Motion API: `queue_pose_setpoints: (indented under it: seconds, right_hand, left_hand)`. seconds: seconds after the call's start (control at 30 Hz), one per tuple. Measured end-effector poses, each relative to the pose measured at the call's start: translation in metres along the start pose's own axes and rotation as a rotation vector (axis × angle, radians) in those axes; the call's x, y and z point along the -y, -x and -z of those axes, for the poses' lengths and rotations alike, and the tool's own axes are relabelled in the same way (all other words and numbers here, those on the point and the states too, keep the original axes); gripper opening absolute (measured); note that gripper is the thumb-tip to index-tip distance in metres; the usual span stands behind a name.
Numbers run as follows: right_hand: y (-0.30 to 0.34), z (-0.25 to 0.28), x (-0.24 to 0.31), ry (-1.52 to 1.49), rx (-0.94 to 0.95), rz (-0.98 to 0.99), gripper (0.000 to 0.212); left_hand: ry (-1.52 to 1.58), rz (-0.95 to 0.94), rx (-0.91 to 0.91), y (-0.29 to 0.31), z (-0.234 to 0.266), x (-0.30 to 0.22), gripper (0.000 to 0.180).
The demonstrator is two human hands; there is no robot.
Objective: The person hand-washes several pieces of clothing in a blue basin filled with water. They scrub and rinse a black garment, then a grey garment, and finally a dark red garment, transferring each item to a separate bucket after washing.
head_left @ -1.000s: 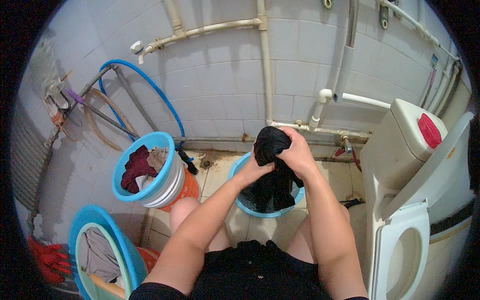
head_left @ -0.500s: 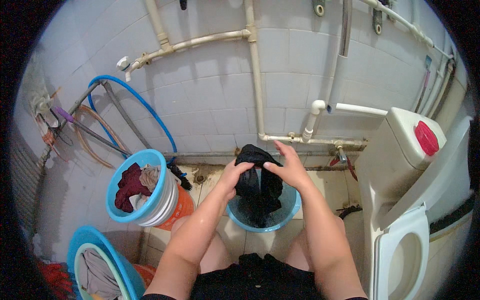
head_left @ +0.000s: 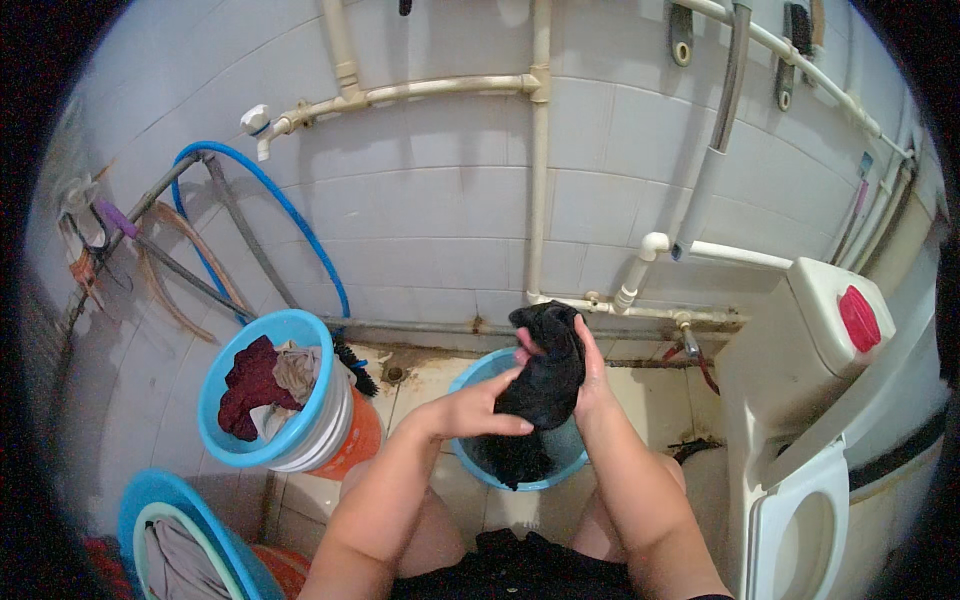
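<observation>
A dark, wet-looking black garment [head_left: 548, 385] is bunched up between my hands above a light blue basin [head_left: 570, 470] on the floor. Its lower end hangs down into the basin. My right hand [head_left: 592, 378] grips the bundle along its right side, fingers pointing upward. From the left, my left hand [head_left: 465, 408] holds the same cloth, its thumb lying across the lower front; its fingertips are blurred by motion. How the garment is folded cannot be told.
To the left, a blue basin [head_left: 218, 400] of maroon and beige clothes sits on a white-and-orange bucket [head_left: 350, 440]. Nearer stands another blue tub [head_left: 135, 505] with grey cloth. A toilet [head_left: 790, 500] is at the right. A tap [head_left: 688, 340] and pipes [head_left: 540, 200] line the wall.
The garment, spread between both hands before, is now gathered into a bundle and tilted to the right. My left hand has moved lower across its front. The view has shifted slightly.
</observation>
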State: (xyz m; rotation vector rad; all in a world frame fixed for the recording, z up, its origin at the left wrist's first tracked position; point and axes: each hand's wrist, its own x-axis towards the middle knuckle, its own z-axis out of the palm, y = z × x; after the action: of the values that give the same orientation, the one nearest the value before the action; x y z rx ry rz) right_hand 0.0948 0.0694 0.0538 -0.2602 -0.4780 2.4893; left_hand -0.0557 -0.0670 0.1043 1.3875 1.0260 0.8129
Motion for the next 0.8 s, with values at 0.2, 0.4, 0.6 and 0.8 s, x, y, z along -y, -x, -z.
queue_pose_setpoints:
  seconds: [0.2, 0.4, 0.6, 0.8]
  right_hand:
    - [0.006, -0.014, -0.003, 0.272, -0.268, 0.298, 0.061]
    - [0.027, -0.047, -0.030, 0.450, -0.106, 0.343, 0.085]
    - [0.029, -0.024, -0.015, 0.844, -0.124, 0.314, 0.050]
    - [0.028, -0.009, -0.008, 0.537, -0.358, 0.015, 0.062]
  left_hand:
    - [0.047, -0.030, -0.296, 0.006, 0.019, 0.009, 0.097]
    - [-0.306, -0.284, -0.485, -0.038, -0.009, 0.034, 0.106]
    - [0.220, -0.274, -0.768, -0.050, 0.001, 0.026, 0.047]
    - [0.662, -0.191, -0.789, -0.046, -0.009, 0.018, 0.041]
